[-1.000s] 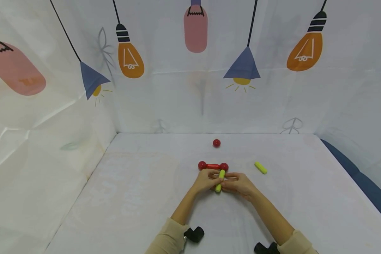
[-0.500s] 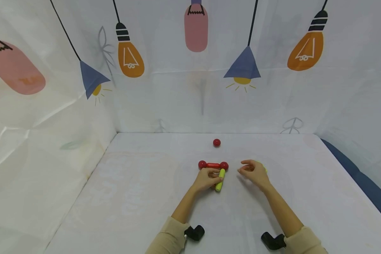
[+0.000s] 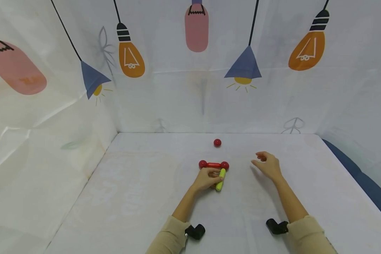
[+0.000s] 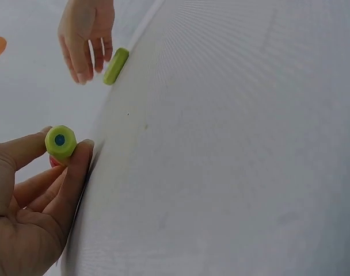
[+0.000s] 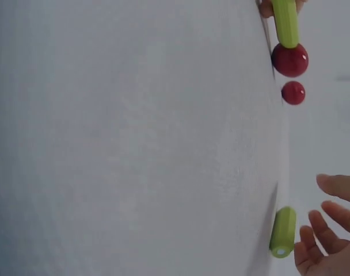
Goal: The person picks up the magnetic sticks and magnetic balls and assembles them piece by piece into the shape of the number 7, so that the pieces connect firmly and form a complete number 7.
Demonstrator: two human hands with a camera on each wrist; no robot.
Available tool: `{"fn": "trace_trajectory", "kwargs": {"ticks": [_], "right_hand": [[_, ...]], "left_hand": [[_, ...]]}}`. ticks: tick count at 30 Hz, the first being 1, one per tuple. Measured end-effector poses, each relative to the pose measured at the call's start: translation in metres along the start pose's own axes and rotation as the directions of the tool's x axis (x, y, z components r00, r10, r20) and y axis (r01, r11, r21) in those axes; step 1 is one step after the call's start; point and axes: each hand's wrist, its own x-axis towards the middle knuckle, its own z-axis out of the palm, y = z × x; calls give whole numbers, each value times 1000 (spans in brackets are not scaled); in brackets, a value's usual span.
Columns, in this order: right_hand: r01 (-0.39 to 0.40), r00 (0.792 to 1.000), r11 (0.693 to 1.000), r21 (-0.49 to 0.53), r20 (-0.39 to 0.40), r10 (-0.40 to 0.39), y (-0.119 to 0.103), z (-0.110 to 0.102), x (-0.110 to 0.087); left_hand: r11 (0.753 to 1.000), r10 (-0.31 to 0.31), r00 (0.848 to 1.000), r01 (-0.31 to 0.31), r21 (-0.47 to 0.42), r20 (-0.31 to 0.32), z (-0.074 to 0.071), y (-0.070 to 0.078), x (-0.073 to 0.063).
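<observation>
My left hand (image 3: 204,179) pinches a yellow-green magnetic rod (image 3: 219,185) between thumb and fingers. A small blue disc shows in the rod's near end (image 4: 60,140) in the left wrist view. Just beyond that hand lies a red rod (image 3: 213,165) with a red ball (image 3: 203,164) at its left and another red ball (image 3: 224,165) at its right. My right hand (image 3: 268,166) hovers over the right side of the table, fingers parted and holding nothing. Close to its fingertips a second yellow-green rod (image 5: 283,233) lies on the table; in the head view the hand hides it.
A loose red ball (image 3: 217,143) sits near the back of the white table (image 3: 146,183). Behind the table hangs a white sheet (image 3: 177,102) printed with lamps and bulbs. Black wrist devices (image 3: 195,231) stick out from both cuffs.
My right hand has let go of the rod in my left hand and moved right and back, over the second yellow-green rod. My left hand stays in place with its rod.
</observation>
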Motion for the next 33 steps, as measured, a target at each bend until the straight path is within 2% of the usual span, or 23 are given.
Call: {"fn": "trace_trajectory", "kwargs": {"ticks": [4,8,11,15,16,20,27,30,33], "right_hand": [[-27,997,998,-64,67,31,6,-3,2],[-18,994,994,-111,104,30,11,-3,2],[-21,993,991,-133,116,36,13,-3,2],[-61,988,987,-148,135,81,13,-3,4],[-72,986,986,-152,140,94,13,-4,4],[-105,979,975,-194,154,136,10,-4,4],[-93,972,952,-292,180,150,1,-5,1],[-109,967,955,-275,194,166,0,-6,-1],[-169,952,967,-192,223,210,0,-8,-5]], "left_hand": [[1000,8,1000,-8,3,1,0,1,-1],[1000,1,1000,-1,1,7,-1,-1,0],[1000,-12,1000,12,-2,5,2,-17,9],[1000,-14,1000,13,-9,-9,6,-41,21],[1000,-13,1000,13,-12,-12,6,-41,21],[1000,-24,1000,23,-12,-10,6,-37,20],[1000,-7,1000,7,-30,2,1,-11,5],[1000,-10,1000,10,-30,5,0,-6,2],[999,-24,1000,25,-38,7,-1,-4,0]]}}
